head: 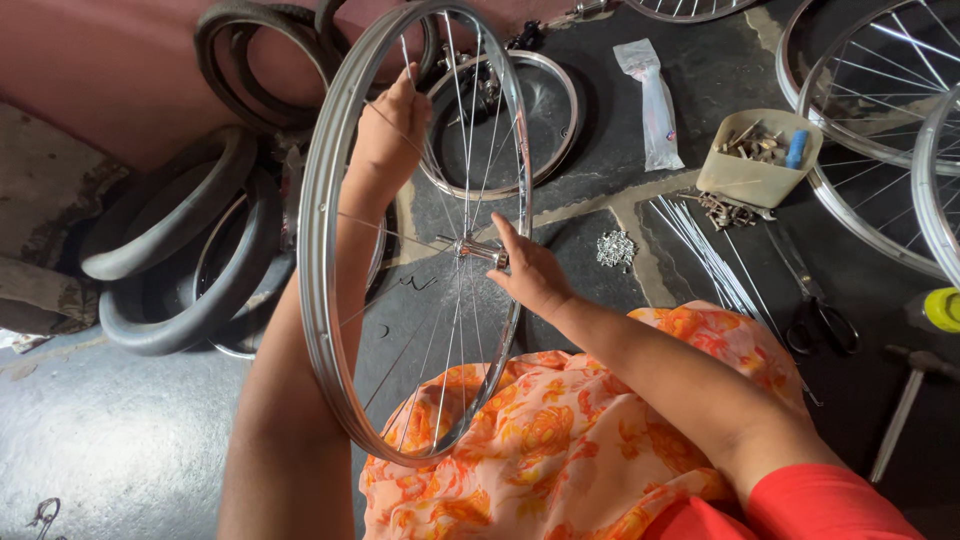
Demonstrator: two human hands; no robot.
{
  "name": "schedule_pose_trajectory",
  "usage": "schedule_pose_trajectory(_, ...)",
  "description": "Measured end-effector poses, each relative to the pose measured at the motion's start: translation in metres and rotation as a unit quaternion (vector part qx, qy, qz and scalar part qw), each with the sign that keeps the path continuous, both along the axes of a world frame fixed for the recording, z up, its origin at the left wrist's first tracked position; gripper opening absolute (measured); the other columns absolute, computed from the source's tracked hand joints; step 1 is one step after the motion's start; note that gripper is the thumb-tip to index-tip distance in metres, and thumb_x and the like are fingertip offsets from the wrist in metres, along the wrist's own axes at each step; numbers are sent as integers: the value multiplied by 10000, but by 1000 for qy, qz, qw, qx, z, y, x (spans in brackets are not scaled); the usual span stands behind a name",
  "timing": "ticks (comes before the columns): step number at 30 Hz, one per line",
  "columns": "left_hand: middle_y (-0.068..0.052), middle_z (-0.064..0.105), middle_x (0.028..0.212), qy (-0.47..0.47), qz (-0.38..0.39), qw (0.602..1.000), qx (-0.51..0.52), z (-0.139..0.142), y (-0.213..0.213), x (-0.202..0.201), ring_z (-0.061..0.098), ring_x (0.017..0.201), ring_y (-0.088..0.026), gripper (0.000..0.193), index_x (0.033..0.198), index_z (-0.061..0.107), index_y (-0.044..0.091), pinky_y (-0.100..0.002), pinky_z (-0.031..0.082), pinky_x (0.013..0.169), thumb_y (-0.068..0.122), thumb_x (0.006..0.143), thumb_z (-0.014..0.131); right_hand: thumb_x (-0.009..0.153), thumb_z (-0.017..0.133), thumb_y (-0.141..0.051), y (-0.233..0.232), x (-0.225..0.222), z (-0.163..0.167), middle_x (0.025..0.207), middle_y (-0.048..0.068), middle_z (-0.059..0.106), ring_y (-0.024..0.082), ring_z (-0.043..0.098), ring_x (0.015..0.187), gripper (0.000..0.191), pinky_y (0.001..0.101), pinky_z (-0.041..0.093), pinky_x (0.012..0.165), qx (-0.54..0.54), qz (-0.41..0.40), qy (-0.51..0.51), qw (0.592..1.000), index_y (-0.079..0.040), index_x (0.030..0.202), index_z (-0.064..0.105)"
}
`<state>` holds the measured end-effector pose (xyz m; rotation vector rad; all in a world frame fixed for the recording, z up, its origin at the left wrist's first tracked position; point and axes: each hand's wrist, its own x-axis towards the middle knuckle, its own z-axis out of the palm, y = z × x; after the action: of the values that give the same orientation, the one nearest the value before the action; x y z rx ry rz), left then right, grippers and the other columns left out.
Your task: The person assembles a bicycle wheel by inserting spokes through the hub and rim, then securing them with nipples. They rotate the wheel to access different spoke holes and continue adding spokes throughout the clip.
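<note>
A silver bicycle wheel rim [318, 240] with thin spokes stands upright over my lap, edge-on toward me. My left hand [392, 125] reaches through the spokes near the rim's upper part, fingers pinched around a spoke. My right hand [528, 272] holds the metal hub [478, 248] at the wheel's centre, fingers wrapped beside its axle. An orange floral cloth [560, 440] covers my lap under the wheel.
Black tyres [190, 250] lean at the left. Another rim [540, 130] lies flat behind the wheel. On the dark floor: loose spokes [705, 255], a heap of nipples [615, 248], a beige tub of parts [755, 160], scissors [815, 300], a hammer [905, 400], more wheels [880, 110].
</note>
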<state>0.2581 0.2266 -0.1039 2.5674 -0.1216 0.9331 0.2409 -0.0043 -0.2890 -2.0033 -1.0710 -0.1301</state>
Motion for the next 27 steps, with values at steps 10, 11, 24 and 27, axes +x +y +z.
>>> schedule_pose_trajectory(10,-112,769,1074,209,-371,647,-633,8,10,-11,650,759,-112,379,1442,552,10,-236,527,727,257,1157,587,790,852,-200,4,-2,-16,1382,233,599,373,645,1179,958,424,541,977,13,-7,-52,999,-62,1544,277)
schedule_pose_trajectory(11,-110,769,1067,204,-424,592,-655,5,9,-10,625,711,-101,360,1429,546,16,-228,511,714,276,1188,611,793,850,-199,4,-2,-19,1381,228,598,377,634,1197,948,428,532,995,15,-8,-52,999,-61,1544,287)
schedule_pose_trajectory(24,-55,455,1603,96,-209,831,-507,-9,-20,-110,355,1540,-219,560,1424,552,141,-446,317,1230,532,1027,608,871,788,-220,2,15,-10,1216,216,687,372,663,1133,497,437,525,975,64,45,2,997,-11,1276,592)
schedule_pose_trajectory(27,-32,431,1624,123,-157,872,-448,-5,-20,-143,368,1529,-219,566,1389,563,124,-438,345,1210,547,1016,608,887,663,-103,5,18,5,1169,199,709,368,684,1107,361,436,540,960,89,91,8,992,-19,1235,616)
